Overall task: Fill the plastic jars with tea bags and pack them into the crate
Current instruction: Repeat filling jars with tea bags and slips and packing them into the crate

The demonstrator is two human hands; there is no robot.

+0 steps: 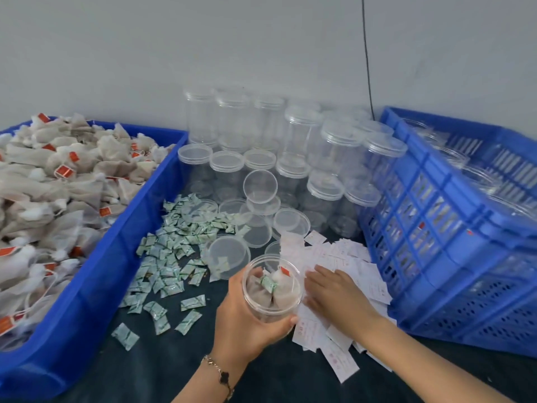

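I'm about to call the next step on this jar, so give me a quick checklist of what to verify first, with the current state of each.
1. Open jar held securely: ok, the left hand grips it around the side.
2. Tea bags inside the jar: ok, several show through the mouth.
3. Green sachet added: ok, one lies on top of the bags.
4. Paper slip picked: not ok, the right hand rests flat on the paper slips, fingers straight.
5. Lid within reach: ok, loose lids lie just behind the jar.
6. Room in the blue crate: cannot tell.
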